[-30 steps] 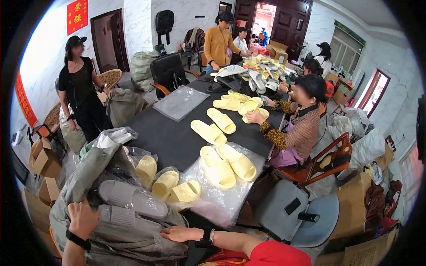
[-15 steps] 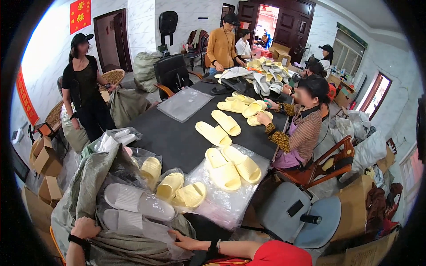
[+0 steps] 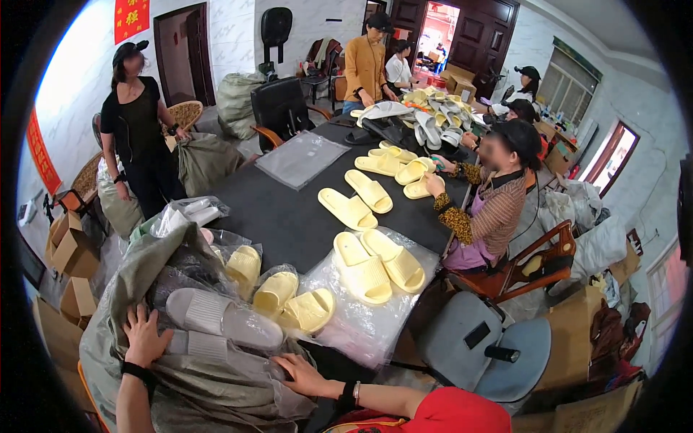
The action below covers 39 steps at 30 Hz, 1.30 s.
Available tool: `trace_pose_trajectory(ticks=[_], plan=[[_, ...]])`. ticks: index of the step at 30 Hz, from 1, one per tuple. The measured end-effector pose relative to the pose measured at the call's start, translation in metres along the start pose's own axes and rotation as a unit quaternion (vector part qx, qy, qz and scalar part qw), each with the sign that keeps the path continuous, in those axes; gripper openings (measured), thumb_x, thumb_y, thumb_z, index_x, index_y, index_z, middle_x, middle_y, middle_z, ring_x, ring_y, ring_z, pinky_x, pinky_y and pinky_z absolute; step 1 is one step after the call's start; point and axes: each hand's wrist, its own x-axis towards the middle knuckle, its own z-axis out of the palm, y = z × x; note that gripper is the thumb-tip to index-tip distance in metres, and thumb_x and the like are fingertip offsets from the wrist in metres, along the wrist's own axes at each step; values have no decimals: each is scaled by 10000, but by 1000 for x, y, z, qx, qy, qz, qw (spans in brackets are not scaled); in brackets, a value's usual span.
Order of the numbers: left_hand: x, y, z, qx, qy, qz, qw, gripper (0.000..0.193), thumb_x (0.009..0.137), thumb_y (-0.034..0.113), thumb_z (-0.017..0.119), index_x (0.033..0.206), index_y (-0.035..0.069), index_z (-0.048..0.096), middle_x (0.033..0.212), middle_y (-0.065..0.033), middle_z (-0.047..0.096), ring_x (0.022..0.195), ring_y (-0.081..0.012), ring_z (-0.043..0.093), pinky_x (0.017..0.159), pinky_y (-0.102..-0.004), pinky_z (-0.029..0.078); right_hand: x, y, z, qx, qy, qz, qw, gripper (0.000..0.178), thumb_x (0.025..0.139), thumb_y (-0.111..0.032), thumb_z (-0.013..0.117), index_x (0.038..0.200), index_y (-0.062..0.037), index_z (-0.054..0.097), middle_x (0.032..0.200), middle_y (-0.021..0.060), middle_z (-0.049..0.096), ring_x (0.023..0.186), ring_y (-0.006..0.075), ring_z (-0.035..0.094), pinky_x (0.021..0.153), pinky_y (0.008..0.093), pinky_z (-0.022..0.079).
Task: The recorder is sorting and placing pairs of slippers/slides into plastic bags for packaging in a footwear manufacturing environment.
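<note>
A large grey-green woven sack (image 3: pixel 209 379) lies open at the near left. In its mouth is a pair of grey ribbed slippers (image 3: pixel 198 310) inside clear plastic; the lower slipper is partly hidden by sack folds. My left hand (image 3: pixel 146 335) lies on the sack beside the slippers' toes, its fingers spread. My right hand (image 3: pixel 304 377) rests against the sack and clear plastic near the slippers' heel end, fingers stretched out. Just beyond the sack, a bagged pair of pale yellow slippers (image 3: pixel 309 310) lies at the table edge, with another yellow slipper (image 3: pixel 244 267) in plastic beside it.
The black table (image 3: pixel 281 224) carries yellow slippers (image 3: pixel 372 263) on a stack of clear bags (image 3: pixel 339 332). A flat clear bag (image 3: pixel 299 162) lies farther back. A co-worker (image 3: pixel 498 202) handles yellow slippers at the right. Grey chairs (image 3: pixel 462 346) and cardboard boxes (image 3: pixel 76 245) stand around.
My left hand has moved up the sack from its near side and its fingers have spread. Sack cloth now covers more of the lower grey slipper. My right hand has shifted slightly.
</note>
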Motion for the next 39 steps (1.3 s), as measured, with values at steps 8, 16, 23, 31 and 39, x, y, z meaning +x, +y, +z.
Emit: trace_pose_trajectory(ticks=[8, 16, 23, 31, 39], plan=[[16, -11, 25, -36, -149, -51, 987, 859, 704, 527, 574, 1346, 46, 266, 1414, -229, 136, 1246, -456, 220, 975, -491, 298, 5, 45, 45, 284, -87, 86, 951, 788, 813, -186, 579, 1396, -102, 54, 1416, 170, 182, 1285, 293, 234, 1035, 337, 230], [8, -4, 18, -17, -98, -8, 995, 669, 700, 436, 596, 1239, 73, 437, 1370, -220, 262, 1218, -439, 270, 951, -551, 253, 6, 30, 11, 325, -101, 169, 925, 733, 841, -299, 563, 1386, -81, 124, 1420, 135, 195, 1290, 255, 234, 1045, 328, 208], [-11, 39, -15, -133, 45, 243, 960, 477, 737, 245, 623, 1150, 37, 505, 1078, -167, 567, 1007, -309, 526, 868, -410, 371, -10, 42, -3, 248, -38, 140, 958, 736, 830, -350, 569, 1367, -43, 171, 1396, 183, 225, 1280, 298, 240, 1030, 357, 238], [-47, 100, -6, -81, -50, 378, 921, 457, 770, 327, 588, 1155, 99, 494, 1008, -136, 596, 901, -311, 579, 765, -420, 439, -22, 22, -35, 238, -69, 140, 959, 526, 836, -231, 555, 1273, -9, 366, 1286, 194, 384, 1175, 276, 397, 939, 340, 360], [-102, 198, 15, -133, -51, 524, 840, 424, 807, 300, 565, 1163, 82, 498, 994, -141, 601, 887, -312, 584, 732, -391, 470, -49, 32, -58, 275, -74, 135, 949, 378, 844, -195, 548, 1153, 13, 485, 1029, 114, 587, 951, 178, 550, 836, 289, 429]])
